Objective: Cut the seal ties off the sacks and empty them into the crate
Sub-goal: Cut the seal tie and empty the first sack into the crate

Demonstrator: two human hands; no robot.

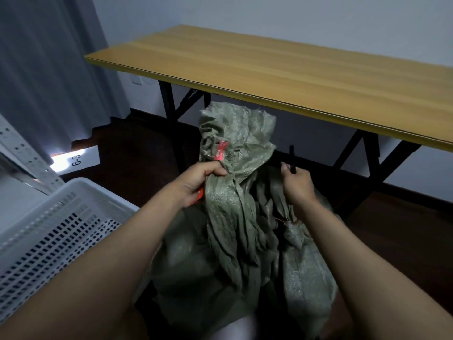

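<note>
A: What's biggest here?
B: The wooden table at the back, then the white perforated crate at the left, beside the green sacks standing on the floor.
A: And the hands?
B: The left hand clenches a sack's bunched neck under its red seal tie; the right hand grips a black tool upright

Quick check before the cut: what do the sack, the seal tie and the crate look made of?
Sack: matte grey-green woven plastic, likely polypropylene; a fine weave shows and it creases stiffly.
Seal tie: glossy red, probably moulded plastic; blurred.
Crate: smooth white rigid plastic, its walls perforated with regular slots.
</note>
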